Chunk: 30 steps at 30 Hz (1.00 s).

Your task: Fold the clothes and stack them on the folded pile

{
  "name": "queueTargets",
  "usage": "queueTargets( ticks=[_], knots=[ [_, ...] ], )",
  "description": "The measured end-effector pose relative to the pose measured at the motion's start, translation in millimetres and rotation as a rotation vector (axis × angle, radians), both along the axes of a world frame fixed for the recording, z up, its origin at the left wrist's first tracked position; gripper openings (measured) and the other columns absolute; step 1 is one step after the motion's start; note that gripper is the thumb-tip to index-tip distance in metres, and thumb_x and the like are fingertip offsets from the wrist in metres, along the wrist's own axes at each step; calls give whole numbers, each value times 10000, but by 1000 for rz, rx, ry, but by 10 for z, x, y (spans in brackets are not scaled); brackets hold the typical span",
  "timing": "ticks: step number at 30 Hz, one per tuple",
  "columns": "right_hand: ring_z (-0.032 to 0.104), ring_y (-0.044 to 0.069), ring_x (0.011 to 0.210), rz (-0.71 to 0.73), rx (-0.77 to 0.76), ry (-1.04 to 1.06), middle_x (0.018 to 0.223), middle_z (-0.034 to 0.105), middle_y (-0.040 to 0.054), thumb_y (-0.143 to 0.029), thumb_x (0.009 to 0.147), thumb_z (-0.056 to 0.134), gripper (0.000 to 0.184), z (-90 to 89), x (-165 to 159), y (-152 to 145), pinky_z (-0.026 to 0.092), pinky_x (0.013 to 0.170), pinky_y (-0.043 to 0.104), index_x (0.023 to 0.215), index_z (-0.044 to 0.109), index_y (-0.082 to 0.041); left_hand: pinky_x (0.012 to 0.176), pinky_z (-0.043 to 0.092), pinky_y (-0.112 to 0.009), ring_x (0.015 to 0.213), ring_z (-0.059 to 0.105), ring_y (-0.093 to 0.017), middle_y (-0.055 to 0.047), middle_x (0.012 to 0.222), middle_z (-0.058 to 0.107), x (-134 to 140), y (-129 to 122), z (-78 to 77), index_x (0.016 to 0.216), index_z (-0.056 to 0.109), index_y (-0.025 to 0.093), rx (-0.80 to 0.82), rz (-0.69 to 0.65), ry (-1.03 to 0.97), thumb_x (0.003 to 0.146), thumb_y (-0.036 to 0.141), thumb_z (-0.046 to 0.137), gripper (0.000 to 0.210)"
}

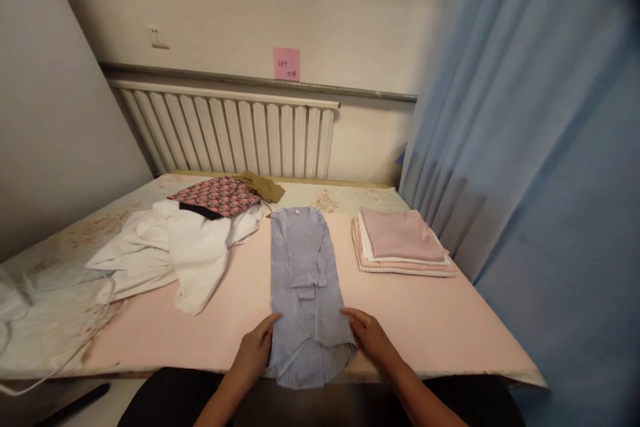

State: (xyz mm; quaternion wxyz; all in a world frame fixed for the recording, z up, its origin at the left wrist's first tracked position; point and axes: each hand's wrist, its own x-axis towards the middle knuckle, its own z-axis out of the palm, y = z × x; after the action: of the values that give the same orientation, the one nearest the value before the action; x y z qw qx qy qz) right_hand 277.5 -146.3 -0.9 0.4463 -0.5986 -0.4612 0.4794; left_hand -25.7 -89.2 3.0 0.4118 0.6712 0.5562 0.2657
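A light blue-grey striped shirt (pixel 305 260) lies lengthwise on the pink cloth, its sides and sleeves folded inward. Its collar end points to the wall, and its rounded hem hangs over the table's front edge. My left hand (pixel 254 350) pinches the shirt's left edge near the hem, thumb and fingers closed. On the opposite edge, at about the same height, my right hand (pixel 373 335) grips the fabric between thumb and fingers. The fingertips under the cloth are partly hidden.
Left of the shirt are a crumpled white garment (pixel 195 247), a pink-and-black patterned cloth (pixel 220 196) and an olive cloth (pixel 263 187). A folded stack of clothes (pixel 403 237) sits right. Behind is a radiator (pixel 235 130); a blue curtain (pixel 480 113) hangs right. A white cable (pixel 65 363) runs front left.
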Motion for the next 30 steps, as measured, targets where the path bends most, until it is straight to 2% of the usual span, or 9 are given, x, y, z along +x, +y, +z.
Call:
queueTargets(
  ticks=[2, 5, 8, 11, 16, 19, 22, 26, 30],
  knots=[
    [616, 181, 662, 66, 120, -170, 745, 673, 27, -427, 830, 494, 386, -1, 28, -11, 482, 643, 310, 1052, 720, -207, 862, 526, -336, 930, 658, -196, -26, 1070, 712, -44, 10, -6, 1217, 634, 257, 174, -125, 9, 858, 280, 407, 426],
    [639, 218, 930, 126, 359, -394, 980, 702, 64, -310, 903, 405, 354, -18, 31, -27, 488, 843, 363, 1034, 730, -258, 920, 501, -368, 1003, 608, -199, -51, 1062, 695, -96, 34, -15, 1192, 645, 272, 425, -274, 88, 851, 158, 401, 434],
    [612, 219, 909, 182, 537, -597, 943, 685, 68, -206, 914, 367, 378, -47, 1, -40, 498, 818, 367, 1080, 699, -277, 848, 516, -353, 933, 581, -193, -66, 985, 667, -111, 56, -23, 1179, 639, 253, 582, -350, 236, 839, 69, 393, 458],
    [575, 229, 887, 191, 611, -841, 920, 651, 82, -153, 894, 405, 355, -85, -31, -50, 499, 779, 370, 1084, 682, -268, 822, 513, -345, 909, 562, -192, -67, 976, 640, -107, 77, -52, 1142, 642, 237, 686, -365, 414, 834, 36, 402, 439],
    [510, 265, 1132, 141, 760, -1108, 1324, 534, 137, -42, 799, 436, 406, -133, -1, -16, 466, 909, 447, 1084, 664, -222, 949, 471, -416, 1135, 516, -239, -116, 1257, 572, -117, 156, -127, 1197, 604, 209, 902, -362, 558, 741, -46, 412, 557],
    [408, 281, 1300, 308, 831, -1148, 1427, 474, 110, -17, 713, 449, 527, -116, 54, 35, 411, 1009, 498, 1173, 614, -215, 1057, 393, -453, 1359, 347, -261, -101, 1446, 457, -104, 231, -131, 1320, 520, 226, 977, -437, 579, 716, -79, 396, 689],
    [362, 253, 1364, 449, 847, -1089, 1359, 553, 82, -35, 689, 453, 562, -87, 92, 75, 326, 1099, 522, 1203, 587, -218, 1094, 351, -465, 1408, 290, -255, -79, 1449, 478, -74, 300, -129, 1340, 504, 223, 944, -544, 588, 700, -84, 400, 718],
    [465, 211, 1301, 458, 856, -952, 1204, 655, 74, -61, 759, 438, 458, -70, 105, 65, 302, 1124, 513, 1158, 598, -218, 1102, 341, -494, 1392, 335, -268, -86, 1384, 552, -82, 330, -181, 1335, 512, 208, 862, -649, 536, 682, -33, 451, 699],
    [547, 195, 1214, 466, 835, -859, 1139, 683, 75, -138, 854, 451, 342, 6, 111, -49, 322, 1120, 485, 1152, 596, -222, 1111, 340, -485, 1383, 363, -240, -61, 1402, 541, -193, 235, -201, 1378, 471, 260, 809, -651, 433, 703, -7, 449, 726]
  ],
)
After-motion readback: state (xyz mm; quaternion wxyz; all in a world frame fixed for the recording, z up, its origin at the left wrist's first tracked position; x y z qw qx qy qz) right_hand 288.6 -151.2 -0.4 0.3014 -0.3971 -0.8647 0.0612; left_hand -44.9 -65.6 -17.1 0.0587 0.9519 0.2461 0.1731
